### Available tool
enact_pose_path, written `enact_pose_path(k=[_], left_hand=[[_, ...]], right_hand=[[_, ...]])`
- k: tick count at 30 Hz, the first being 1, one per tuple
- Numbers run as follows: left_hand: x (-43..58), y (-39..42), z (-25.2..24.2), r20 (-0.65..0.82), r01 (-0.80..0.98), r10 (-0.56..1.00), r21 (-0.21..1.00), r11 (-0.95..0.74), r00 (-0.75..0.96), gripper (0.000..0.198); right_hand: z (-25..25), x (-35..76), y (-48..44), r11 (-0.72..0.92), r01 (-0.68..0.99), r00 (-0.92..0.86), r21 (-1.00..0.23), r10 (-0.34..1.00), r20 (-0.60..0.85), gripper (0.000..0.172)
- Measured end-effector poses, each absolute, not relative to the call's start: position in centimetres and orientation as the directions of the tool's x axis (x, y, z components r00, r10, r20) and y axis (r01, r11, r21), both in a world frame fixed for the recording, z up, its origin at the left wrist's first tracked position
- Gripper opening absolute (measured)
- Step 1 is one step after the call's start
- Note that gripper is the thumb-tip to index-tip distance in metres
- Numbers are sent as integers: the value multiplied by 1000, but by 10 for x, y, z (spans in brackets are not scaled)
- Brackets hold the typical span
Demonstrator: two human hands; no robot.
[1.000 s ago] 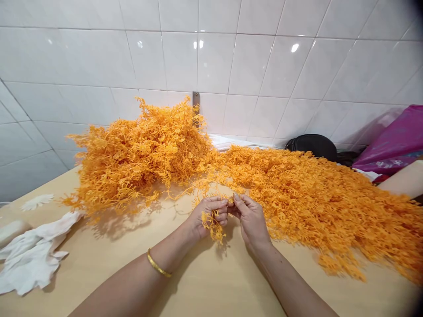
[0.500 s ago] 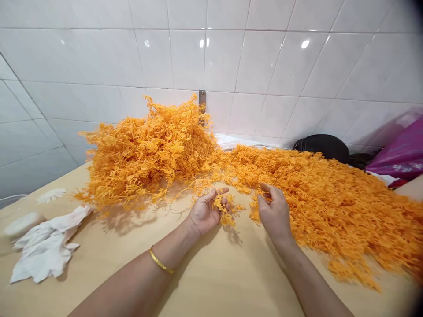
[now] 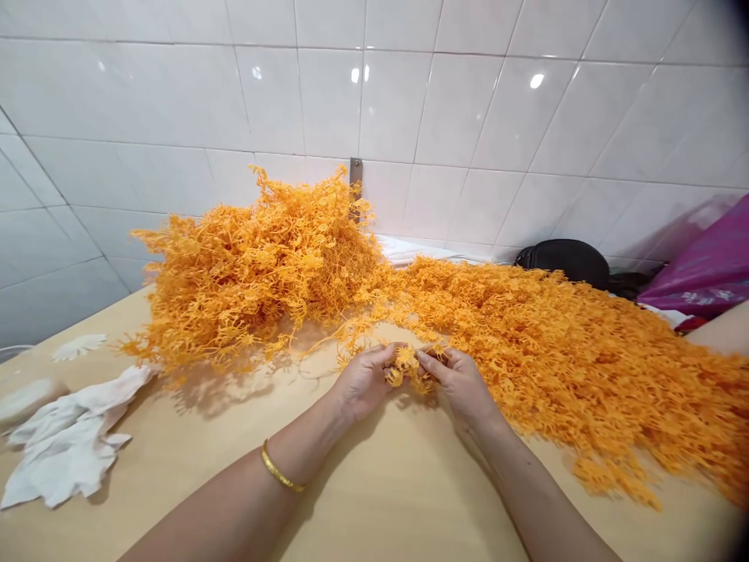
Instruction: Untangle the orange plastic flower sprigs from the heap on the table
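From here I see the left hand (image 3: 363, 384) and the right hand (image 3: 465, 384) close together, fingers pinched on a small, orange, finely branched sprig (image 3: 405, 361) just above the pale wood-toned bench (image 3: 380, 499). It sits between a tall, tangled orange heap (image 3: 263, 273) and a long, low orange spread (image 3: 562, 351). The strands look thin and pliable, so I'd judge a light fingertip pinch best, teasing forks apart rather than tugging. Staying clear of the nearby spread should help avoid snags.
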State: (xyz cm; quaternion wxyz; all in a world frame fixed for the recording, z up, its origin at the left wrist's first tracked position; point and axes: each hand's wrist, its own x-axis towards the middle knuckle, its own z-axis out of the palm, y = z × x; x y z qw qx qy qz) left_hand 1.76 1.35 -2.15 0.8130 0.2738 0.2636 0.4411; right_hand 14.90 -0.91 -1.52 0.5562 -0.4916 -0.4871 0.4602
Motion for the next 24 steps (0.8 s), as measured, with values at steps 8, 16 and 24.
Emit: enact_pose_path(k=[8, 16, 24], left_hand=[[14, 17, -24, -198, -524, 892, 749, 405, 408, 13], [17, 12, -23, -131, -452, 876, 815, 362, 465, 17], [16, 8, -19, -156, -474, 891, 800, 368, 427, 23]], right_hand=[[-5, 157, -12, 153, 35, 134, -988, 979, 156, 31], [-2, 150, -19, 80, 69, -188, -994, 980, 66, 33], [-6, 152, -16, 115, 27, 10, -993, 993, 115, 18]])
